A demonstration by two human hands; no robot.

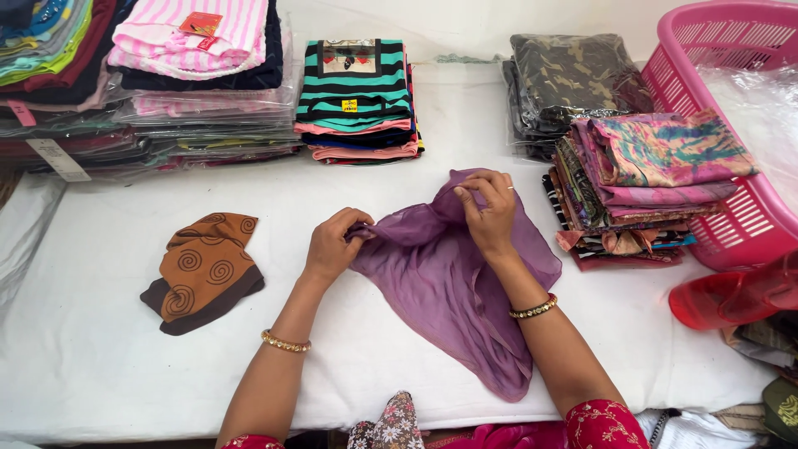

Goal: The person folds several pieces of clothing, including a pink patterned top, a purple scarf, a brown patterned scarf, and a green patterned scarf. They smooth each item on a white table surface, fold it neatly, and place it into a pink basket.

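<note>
Two hands on sheer purple fabric scarf [449,274] | left hand [332,245] pinching left edge | right hand [489,212] pinching top fold | white table [100,366]

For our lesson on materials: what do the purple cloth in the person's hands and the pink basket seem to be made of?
Purple cloth: likely a thin, sheer woven fabric, perhaps chiffon; it drapes softly and gathers in fine folds under both hands. Pink basket: looks like moulded plastic with a smooth, slightly glossy finish and a rigid slotted wall.
</note>
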